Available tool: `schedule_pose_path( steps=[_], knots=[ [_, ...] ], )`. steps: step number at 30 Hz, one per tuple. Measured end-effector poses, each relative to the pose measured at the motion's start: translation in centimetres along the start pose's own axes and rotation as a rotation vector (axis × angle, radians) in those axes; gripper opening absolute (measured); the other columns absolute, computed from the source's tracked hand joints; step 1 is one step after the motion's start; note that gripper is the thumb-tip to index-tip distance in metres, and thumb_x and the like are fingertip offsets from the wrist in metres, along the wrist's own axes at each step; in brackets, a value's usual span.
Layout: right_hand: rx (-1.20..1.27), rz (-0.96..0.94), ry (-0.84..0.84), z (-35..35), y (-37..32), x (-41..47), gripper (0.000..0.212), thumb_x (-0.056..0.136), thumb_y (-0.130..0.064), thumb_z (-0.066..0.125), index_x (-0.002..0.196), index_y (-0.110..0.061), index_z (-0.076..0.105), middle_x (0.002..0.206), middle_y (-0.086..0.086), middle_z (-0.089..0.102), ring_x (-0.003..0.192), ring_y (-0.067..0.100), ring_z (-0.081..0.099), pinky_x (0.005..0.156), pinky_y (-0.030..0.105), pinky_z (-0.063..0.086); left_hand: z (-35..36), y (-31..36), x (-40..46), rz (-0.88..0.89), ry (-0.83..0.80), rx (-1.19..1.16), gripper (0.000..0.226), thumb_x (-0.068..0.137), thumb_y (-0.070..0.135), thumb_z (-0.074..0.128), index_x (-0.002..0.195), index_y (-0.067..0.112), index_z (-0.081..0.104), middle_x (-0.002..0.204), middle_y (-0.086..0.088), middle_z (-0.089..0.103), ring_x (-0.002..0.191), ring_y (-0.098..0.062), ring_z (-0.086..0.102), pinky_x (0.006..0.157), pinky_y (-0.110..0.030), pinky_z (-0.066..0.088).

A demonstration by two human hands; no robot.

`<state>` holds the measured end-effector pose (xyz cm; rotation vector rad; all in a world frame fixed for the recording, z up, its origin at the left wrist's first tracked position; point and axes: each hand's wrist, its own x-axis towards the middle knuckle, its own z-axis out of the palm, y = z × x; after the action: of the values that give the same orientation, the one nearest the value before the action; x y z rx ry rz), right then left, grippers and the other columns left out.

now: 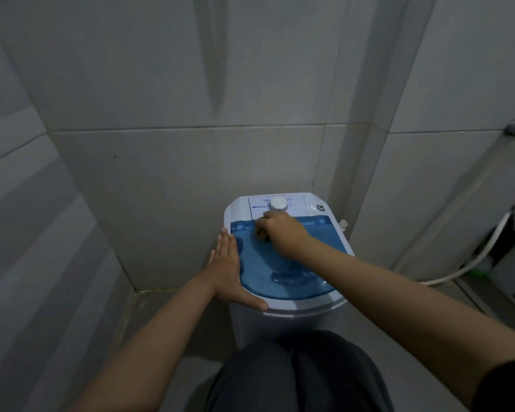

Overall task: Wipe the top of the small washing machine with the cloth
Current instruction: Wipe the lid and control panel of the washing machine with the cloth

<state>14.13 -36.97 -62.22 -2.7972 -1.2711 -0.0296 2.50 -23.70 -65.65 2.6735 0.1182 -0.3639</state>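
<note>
Grey tiled wall (191,162) corner behind small white plastic washing machine (304,307) with translucent blue lid (283,263). Left hand (226,272) flat, fingers spread, resting on machine's left rim. Right hand (280,230) clenched, grip closed on small brownish cloth (262,233), pressed onto lid's rear part, just below round white dial (278,204). White hose (473,263) at right.
</note>
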Motion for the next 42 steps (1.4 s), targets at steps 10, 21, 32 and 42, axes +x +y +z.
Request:
schedule_pose_path(
  steps=[10, 21, 32, 42],
  knots=[
    [-0.109, -0.284, -0.059, 0.4, -1.3, -1.1, 0.056, 0.088, 0.0, 0.051, 0.141, -0.01, 0.037, 0.15, 0.013, 0.036, 0.133, 0.035, 0.036, 0.11, 0.041, 0.032, 0.3, -0.1, -0.1, 0.01, 0.037, -0.051, 0.175, 0.018, 0.09, 0.061, 0.139, 0.008, -0.035, 0.145, -0.01, -0.047, 0.135, -0.025, -0.04, 0.117, -0.047, -0.012],
    [0.094, -0.461, -0.113, 0.7, -0.7, -6.7, 0.054, 0.077, -0.001, 0.067, 0.129, -0.014, 0.056, 0.144, 0.008, 0.049, 0.137, 0.028, 0.038, 0.111, 0.049, 0.037, 0.1, 0.0, -0.3, 0.022, 0.039, -0.007, 0.175, 0.016, 0.095, 0.051, 0.139, 0.006, -0.035, 0.147, -0.012, -0.043, 0.136, -0.025, -0.037, 0.117, -0.045, -0.012],
    [0.117, -0.33, -0.212, -1.3, 3.0, -10.7, 0.057, 0.077, 0.004, 0.058, 0.127, -0.024, 0.058, 0.137, 0.001, 0.053, 0.127, 0.02, 0.048, 0.105, 0.038, 0.043, 0.1, 0.0, -0.1, 0.028, 0.027, 0.042, 0.172, 0.016, 0.098, 0.047, 0.142, 0.01, -0.03, 0.15, -0.008, -0.04, 0.139, -0.025, -0.034, 0.116, -0.048, -0.011],
    [-0.088, -0.207, -0.265, -4.4, 2.6, -7.7, 0.05, 0.08, -0.004, 0.059, 0.126, -0.024, 0.055, 0.122, 0.004, 0.054, 0.108, 0.026, 0.056, 0.088, 0.04, 0.051, 0.1, -0.1, 0.2, 0.019, 0.043, 0.036, 0.173, 0.016, 0.096, 0.05, 0.143, 0.009, -0.028, 0.15, -0.007, -0.039, 0.139, -0.024, -0.033, 0.117, -0.049, -0.009]
  ],
)
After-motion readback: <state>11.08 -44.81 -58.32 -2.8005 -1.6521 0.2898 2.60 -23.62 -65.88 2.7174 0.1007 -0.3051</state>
